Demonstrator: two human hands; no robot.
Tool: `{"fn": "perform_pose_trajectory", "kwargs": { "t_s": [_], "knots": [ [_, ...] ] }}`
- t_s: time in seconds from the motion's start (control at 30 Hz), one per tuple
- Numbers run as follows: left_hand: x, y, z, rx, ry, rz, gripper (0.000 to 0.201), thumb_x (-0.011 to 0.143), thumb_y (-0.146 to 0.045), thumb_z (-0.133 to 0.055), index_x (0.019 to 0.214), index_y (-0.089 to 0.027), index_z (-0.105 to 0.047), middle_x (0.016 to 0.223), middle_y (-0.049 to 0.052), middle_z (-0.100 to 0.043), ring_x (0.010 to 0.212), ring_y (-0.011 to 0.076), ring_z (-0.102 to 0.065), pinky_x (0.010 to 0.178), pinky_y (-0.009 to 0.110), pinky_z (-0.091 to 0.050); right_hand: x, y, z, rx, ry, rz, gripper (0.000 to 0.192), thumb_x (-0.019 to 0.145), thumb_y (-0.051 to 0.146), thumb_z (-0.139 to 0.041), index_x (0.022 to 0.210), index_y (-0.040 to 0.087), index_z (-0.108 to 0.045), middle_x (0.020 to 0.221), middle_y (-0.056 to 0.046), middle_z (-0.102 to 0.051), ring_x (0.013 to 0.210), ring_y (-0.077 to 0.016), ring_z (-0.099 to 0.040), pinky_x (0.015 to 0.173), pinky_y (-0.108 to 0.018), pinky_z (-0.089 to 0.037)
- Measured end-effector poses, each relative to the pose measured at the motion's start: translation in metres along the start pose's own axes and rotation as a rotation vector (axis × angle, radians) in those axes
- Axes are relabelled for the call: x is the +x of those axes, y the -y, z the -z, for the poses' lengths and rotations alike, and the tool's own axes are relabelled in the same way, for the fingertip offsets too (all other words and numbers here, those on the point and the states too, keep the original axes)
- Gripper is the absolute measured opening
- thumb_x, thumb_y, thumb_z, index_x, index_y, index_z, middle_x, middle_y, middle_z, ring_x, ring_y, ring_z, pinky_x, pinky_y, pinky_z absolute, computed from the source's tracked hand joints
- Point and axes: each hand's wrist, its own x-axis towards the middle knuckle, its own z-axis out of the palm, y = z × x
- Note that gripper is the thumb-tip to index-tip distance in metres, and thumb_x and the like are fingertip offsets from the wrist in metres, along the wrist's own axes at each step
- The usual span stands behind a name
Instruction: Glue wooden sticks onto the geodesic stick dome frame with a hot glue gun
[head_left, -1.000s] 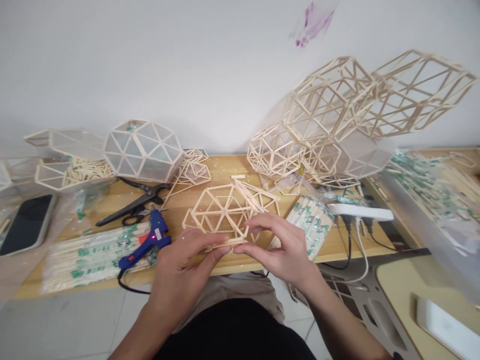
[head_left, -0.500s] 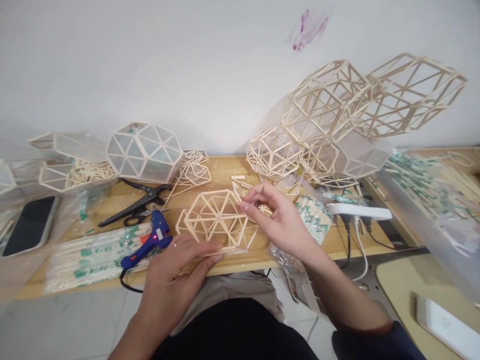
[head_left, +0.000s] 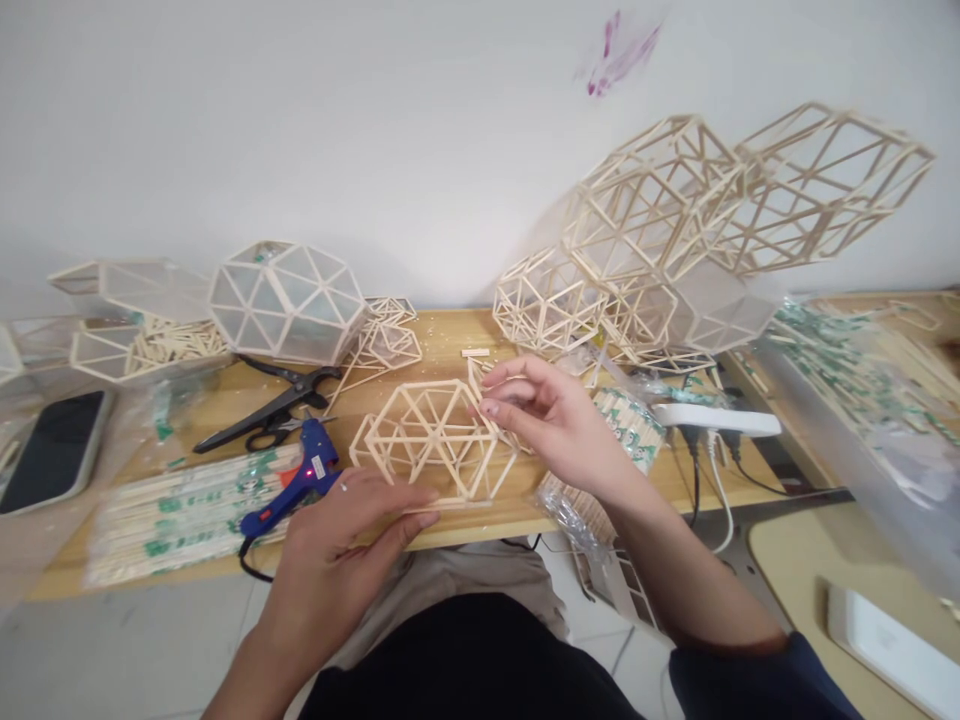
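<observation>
A domed frame of thin wooden sticks [head_left: 437, 432] rests on the table in front of me, its sticks joined into triangles. My left hand [head_left: 349, 545] pinches the frame's near bottom edge between thumb and fingers. At the frame's upper right side is my right hand [head_left: 555, 425], thumb and forefinger closed around a stick there; the exact contact is partly hidden by the fingers. Left of the frame, a blue glue gun [head_left: 300, 480] with a small red light lies on a plastic-wrapped pack of sticks [head_left: 172, 520]. Black scissors [head_left: 262, 410] lie behind it.
Finished stick frames [head_left: 652, 210] are stacked at the back right against the wall. A paper-covered polyhedron [head_left: 289, 300] stands at the back left. A phone [head_left: 56, 450] lies far left. Right of my hand are another stick pack [head_left: 630, 430] and a white power strip [head_left: 720, 421] with cables.
My right thumb and forefinger have shifted very slightly at the frame's upper right side. My left hand keeps its pinch on the near edge, and the frame stays almost in place.
</observation>
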Motion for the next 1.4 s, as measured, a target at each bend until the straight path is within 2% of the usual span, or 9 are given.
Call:
{"fn": "perform_pose_trajectory", "kwargs": {
  "t_s": [0.27, 0.53, 0.7, 0.93, 1.07, 1.17, 1.27, 1.33, 1.4],
  "knots": [
    [0.0, 0.002, 0.003, 0.018, 0.021, -0.039, 0.016, 0.092, -0.022, -0.077, 0.104, -0.031, -0.081, 0.087, -0.003, -0.081, 0.075, 0.0148, -0.072, 0.072, 0.027, -0.055, 0.0, 0.0, -0.003, 0.035, -0.008, -0.028, 0.018, 0.089, 0.03, -0.08, 0.099, 0.022, -0.068, 0.09, -0.003, -0.083, 0.088, -0.0177, -0.081, 0.077, -0.029, -0.064],
    [0.0, -0.001, 0.0, 0.041, 0.004, -0.052, 0.015, 0.092, -0.023, -0.077, 0.104, -0.031, -0.08, 0.083, -0.004, -0.08, 0.071, 0.014, -0.071, 0.071, 0.027, -0.055, -0.008, 0.002, -0.01, -0.099, -0.119, 0.0, 0.013, 0.092, 0.029, -0.078, 0.101, 0.02, -0.074, 0.088, -0.004, -0.084, 0.085, -0.0175, -0.081, 0.074, -0.029, -0.061],
    [0.002, -0.007, -0.004, 0.054, -0.02, -0.07, 0.014, 0.092, -0.023, -0.076, 0.103, -0.03, -0.08, 0.079, -0.005, -0.079, 0.067, 0.0128, -0.07, 0.069, 0.026, -0.056, -0.009, 0.002, -0.014, -0.083, -0.16, 0.015, 0.011, 0.091, 0.028, -0.078, 0.1, 0.021, -0.078, 0.092, -0.004, -0.085, 0.087, -0.0191, -0.082, 0.074, -0.031, -0.063],
    [-0.001, -0.009, -0.007, 0.091, -0.045, -0.076, 0.01, 0.092, -0.024, -0.077, 0.101, -0.028, -0.08, 0.082, -0.005, -0.08, 0.07, 0.0124, -0.072, 0.072, 0.025, -0.055, -0.009, 0.001, -0.018, -0.188, -0.192, 0.109, 0.012, 0.093, 0.026, -0.076, 0.102, 0.024, -0.083, 0.098, -0.004, -0.086, 0.088, -0.0205, -0.082, 0.079, -0.035, -0.066],
    [0.0, -0.009, -0.007, 0.094, -0.066, -0.075, 0.008, 0.092, -0.025, -0.077, 0.1, -0.028, -0.08, 0.082, -0.005, -0.081, 0.069, 0.0124, -0.072, 0.069, 0.025, -0.055, -0.016, 0.0, -0.021, -0.28, -0.18, 0.165, 0.018, 0.096, 0.026, -0.072, 0.111, 0.024, -0.082, 0.11, -0.006, -0.083, 0.097, -0.0218, -0.079, 0.082, -0.037, -0.065],
    [0.0, -0.008, -0.007, 0.082, -0.071, -0.047, 0.009, 0.092, -0.025, -0.077, 0.1, -0.029, -0.08, 0.082, -0.005, -0.081, 0.071, 0.0122, -0.072, 0.069, 0.024, -0.055, -0.022, 0.002, -0.021, -0.366, -0.101, 0.206, 0.032, 0.095, 0.03, -0.076, 0.127, 0.027, -0.075, 0.12, -0.008, -0.078, 0.112, -0.025, -0.074, 0.098, -0.045, -0.062],
    [-0.002, -0.005, -0.008, 0.064, -0.061, -0.012, 0.012, 0.092, -0.025, -0.078, 0.102, -0.03, -0.08, 0.087, -0.006, -0.082, 0.076, 0.0125, -0.073, 0.072, 0.024, -0.056, -0.028, 0.005, -0.016, -0.476, 0.048, 0.229, 0.069, 0.085, 0.037, -0.088, 0.149, 0.032, -0.059, 0.139, -0.01, -0.066, 0.133, -0.0298, -0.061, 0.115, -0.055, -0.052],
    [-0.004, -0.003, -0.008, 0.059, -0.064, 0.008, 0.013, 0.092, -0.024, -0.078, 0.103, -0.031, -0.08, 0.088, -0.006, -0.082, 0.078, 0.0125, -0.073, 0.073, 0.024, -0.056, -0.031, 0.006, -0.014, -0.512, 0.152, 0.214, 0.093, 0.08, 0.037, -0.092, 0.159, 0.034, -0.045, 0.15, -0.012, -0.056, 0.143, -0.0312, -0.054, 0.12, -0.056, -0.047],
    [-0.006, -0.002, -0.007, 0.06, -0.069, 0.022, 0.013, 0.092, -0.024, -0.078, 0.103, -0.031, -0.08, 0.087, -0.006, -0.082, 0.078, 0.0127, -0.073, 0.073, 0.024, -0.056, -0.033, 0.005, -0.013, -0.53, 0.212, 0.183, 0.107, 0.078, 0.034, -0.094, 0.165, 0.035, -0.032, 0.158, -0.013, -0.048, 0.149, -0.0313, -0.047, 0.125, -0.054, -0.043]
  ]
}}
